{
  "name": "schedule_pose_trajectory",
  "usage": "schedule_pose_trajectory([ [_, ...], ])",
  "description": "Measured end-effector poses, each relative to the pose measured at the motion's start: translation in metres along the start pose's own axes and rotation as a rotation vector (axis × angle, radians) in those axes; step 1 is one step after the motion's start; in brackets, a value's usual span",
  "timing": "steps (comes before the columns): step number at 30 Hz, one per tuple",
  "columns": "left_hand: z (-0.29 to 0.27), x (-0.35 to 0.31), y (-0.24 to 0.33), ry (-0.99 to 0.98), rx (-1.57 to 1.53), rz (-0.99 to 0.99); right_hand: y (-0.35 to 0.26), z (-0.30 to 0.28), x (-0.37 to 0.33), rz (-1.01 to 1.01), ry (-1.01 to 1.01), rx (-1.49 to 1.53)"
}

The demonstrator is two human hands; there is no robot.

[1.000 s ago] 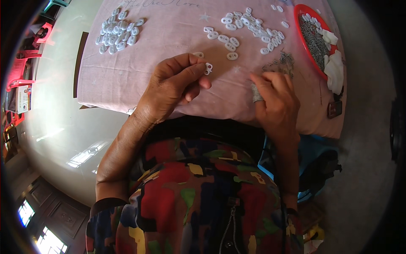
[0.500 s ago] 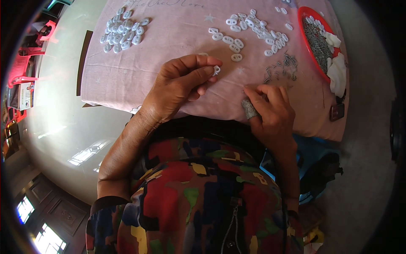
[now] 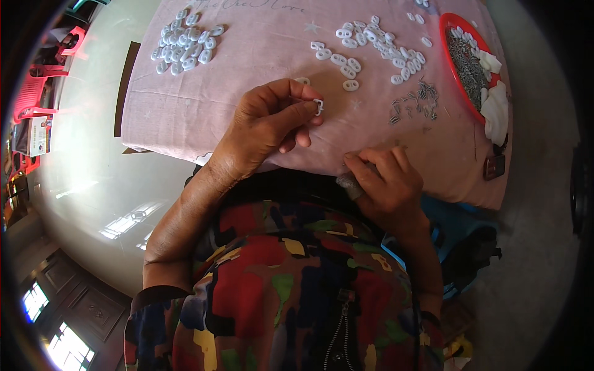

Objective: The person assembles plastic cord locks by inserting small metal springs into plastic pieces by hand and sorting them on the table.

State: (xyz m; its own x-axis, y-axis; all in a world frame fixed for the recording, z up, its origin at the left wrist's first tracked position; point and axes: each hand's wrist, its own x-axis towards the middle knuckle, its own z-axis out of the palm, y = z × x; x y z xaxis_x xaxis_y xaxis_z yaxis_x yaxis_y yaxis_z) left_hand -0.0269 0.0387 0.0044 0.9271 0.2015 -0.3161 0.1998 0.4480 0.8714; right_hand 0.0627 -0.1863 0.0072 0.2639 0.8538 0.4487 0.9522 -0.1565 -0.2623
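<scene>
Between the thumb and index finger of my left hand [image 3: 269, 127] is a small white plastic piece [image 3: 319, 107] with a hole in it, held above the pink cloth. My right hand [image 3: 387, 185] is lower and to the right, near the table's front edge. Its fingers are closed together, and whatever they hold is too small to make out. A grey wrapping [image 3: 349, 183] covers one of its digits. A loose cluster of small metal screws [image 3: 421, 102] lies beyond my right hand. Farther back are scattered white oval two-hole pieces [image 3: 348, 72], one partly hidden behind my left hand.
A heap of white oval pieces [image 3: 185, 44] sits at the far left of the pink cloth [image 3: 260, 43]. On the right, a red basin [image 3: 447, 59] holds many screws, with white cloth [image 3: 495, 114] over its rim. A small dark fob [image 3: 494, 166] lies near the right edge.
My right hand has moved slightly left and down toward the table's front edge, its grip turning. My left hand stays nearly in place, with the white piece slightly turned.
</scene>
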Motion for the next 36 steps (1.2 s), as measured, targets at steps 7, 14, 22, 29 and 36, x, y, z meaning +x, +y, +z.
schedule_pose_trajectory([
  [7,0.003,0.001,0.001,0.0,0.046,-0.011,0.001,0.003,-0.007,-0.005,-0.019,0.103],
  [14,0.006,-0.005,0.004,-0.069,0.094,-0.044,0.004,-0.008,0.024,0.167,-0.013,0.298],
  [22,0.007,-0.009,0.005,-0.104,-0.011,-0.061,0.004,0.0,0.042,0.317,0.005,0.614],
  [29,0.012,-0.01,0.004,-0.102,-0.023,-0.066,0.006,0.001,0.042,0.298,-0.016,0.583],
  [36,0.012,-0.011,0.001,-0.088,0.024,-0.004,0.006,0.001,0.044,0.22,-0.01,0.463],
])
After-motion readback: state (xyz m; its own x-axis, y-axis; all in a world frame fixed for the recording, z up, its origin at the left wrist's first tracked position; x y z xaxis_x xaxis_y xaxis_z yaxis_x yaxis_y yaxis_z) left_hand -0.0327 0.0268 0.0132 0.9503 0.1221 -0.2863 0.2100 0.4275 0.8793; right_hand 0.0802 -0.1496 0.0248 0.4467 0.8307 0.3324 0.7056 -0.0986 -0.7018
